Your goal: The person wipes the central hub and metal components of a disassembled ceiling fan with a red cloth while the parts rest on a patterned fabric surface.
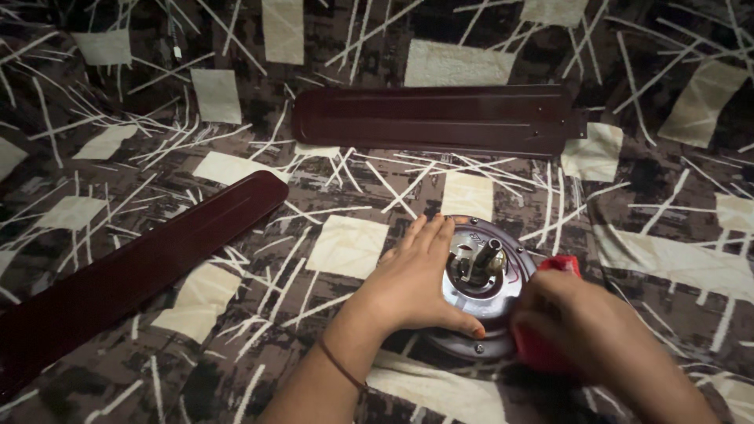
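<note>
We have a ceiling fan motor housing (481, 302) lying near and right of centre on a patterned bedspread (345, 243), its short shaft (485, 257) standing up from the middle; our left hand (416, 279) lies flat on the housing's left side, fingers spread and pressed down, the thumb reaching along the near rim; our right hand (585, 326) is closed around a red cloth (550, 345) that touches the housing's right edge, though how tightly the fingers clamp it we cannot tell, since the back of the hand hides them; two dark maroon fan blades lie apart from the motor, one blade (436, 118) far and across the top, the other blade (133, 267) slanting away to the left. The risks, as we judge them, come mostly from the soft surface: the bedspread gives under pressure, so a hard push from the cloth side could tip or slide the housing away from the steadying palm; the upright shaft sits just beside our left fingers, and a slip could drive them against it; the cloth could snag on the shaft or on small fittings around it; any loose screw or part that comes off would vanish into the busy pattern; the light is dim, which makes such a loss more likely.
</note>
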